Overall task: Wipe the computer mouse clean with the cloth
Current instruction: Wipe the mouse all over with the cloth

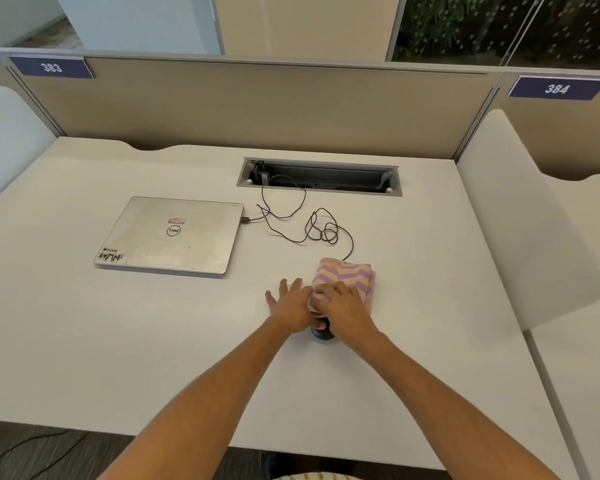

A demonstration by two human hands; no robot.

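A black computer mouse [323, 334] lies on the white desk [118, 341]; only its near end shows below my hands. A folded cloth [347, 275] with pink and purple zigzag stripes covers its far part. My right hand [343, 306] presses down on the near end of the cloth, fingers curled over it. My left hand [291, 303] lies against the left side of the mouse, fingers spread flat on the desk; whether it grips the mouse is hidden. The mouse's black cable [305, 223] runs away in loops.
A shut silver laptop [174, 233] lies to the left, with a cable plugged in its right side. A cable tray opening [319, 176] is set in the desk behind. Beige partitions [257, 105] ring the desk, and white side panels stand left and right.
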